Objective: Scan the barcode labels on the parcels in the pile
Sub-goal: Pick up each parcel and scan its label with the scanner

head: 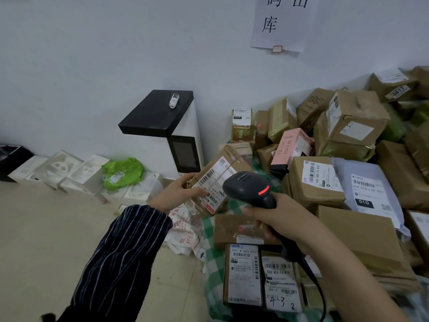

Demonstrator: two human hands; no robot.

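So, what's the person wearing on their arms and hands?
Left arm: a dark navy sleeve with thin white stripes, down to the wrist. Right forearm: bare, no sleeve in view. The left hand and right hand show no gloves or watch.

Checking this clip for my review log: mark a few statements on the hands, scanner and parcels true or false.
1. The left hand holds a small brown parcel, label showing. True.
2. The scanner lies on the floor. False: the right hand grips its handle, head over the parcel's label.
3. A red light glows on the scanner. True.
4. The pink box sits on the black-topped machine. False: the pink box lies among the piled parcels; a small white device sits on the machine.
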